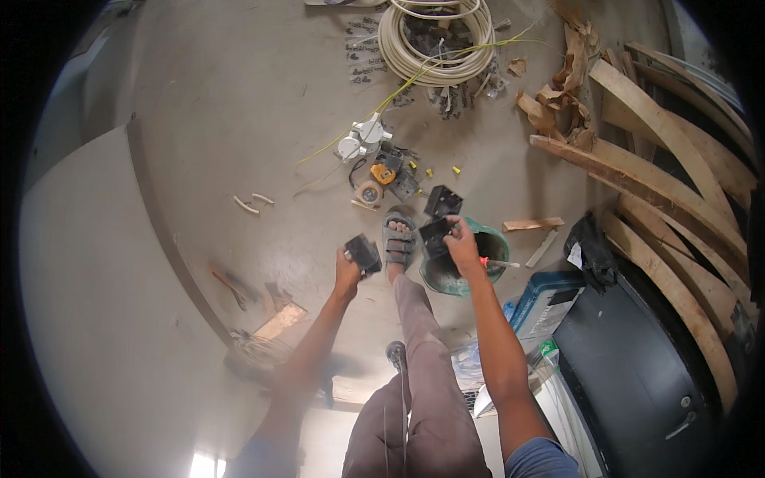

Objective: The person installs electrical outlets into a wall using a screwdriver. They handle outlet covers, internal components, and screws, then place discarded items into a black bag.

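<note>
My left hand [347,276] is closed on a black square electrical box [364,253], held left of my sandalled foot. On the other side of the foot, my right hand [463,247] grips a second black electrical box [435,236] by its edge. Just beyond it is another black box [444,201]; I cannot tell whether it touches the held one. Below my right hand stands a green bucket [504,243], partly hidden by hand and forearm. A screwdriver [498,263] with a red end shows beside my right wrist; what supports it is unclear.
Ahead on the floor lie a tape measure [383,173], a tape roll [369,193], white round junction boxes [360,139] and a cable coil [384,40]. Timber planks [637,179] and a black door [637,366] stand right. A pale panel [111,303] fills the left.
</note>
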